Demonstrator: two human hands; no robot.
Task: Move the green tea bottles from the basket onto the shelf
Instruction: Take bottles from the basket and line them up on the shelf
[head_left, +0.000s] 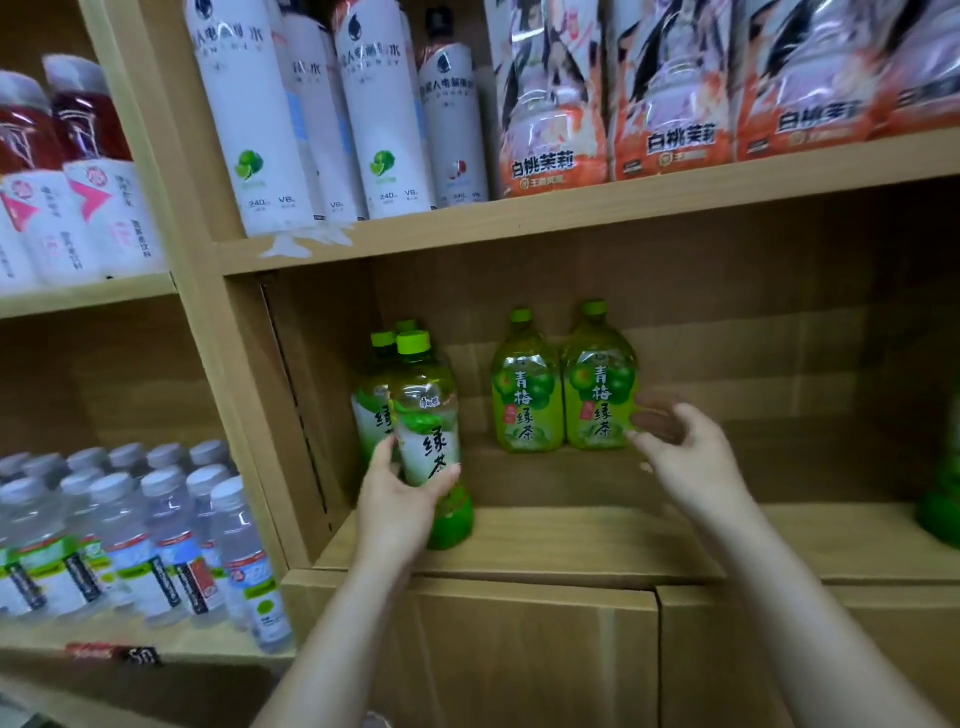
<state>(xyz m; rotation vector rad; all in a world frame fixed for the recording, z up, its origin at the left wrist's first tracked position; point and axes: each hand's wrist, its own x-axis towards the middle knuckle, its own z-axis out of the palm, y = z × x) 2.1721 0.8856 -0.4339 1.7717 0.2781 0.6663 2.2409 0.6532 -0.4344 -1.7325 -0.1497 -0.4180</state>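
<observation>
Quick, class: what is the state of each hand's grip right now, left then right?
Left hand: grip closed round the front green tea bottle.
Right hand: grip open, holding nothing, fingers spread beside a plum green tea bottle.

The light wooden shelf (623, 535) is lying open across centre and right; green-capped clear tea bottles (426, 415) are crowding its left, two yellow-green bottles (527, 400) blocking mid-back.

My left hand (400, 499) grips a green tea bottle (428, 415) upright on the shelf (597, 535), while my right hand (685, 452) hovers, fingers spread, just beside two plum tea bottles (527, 395)
</observation>
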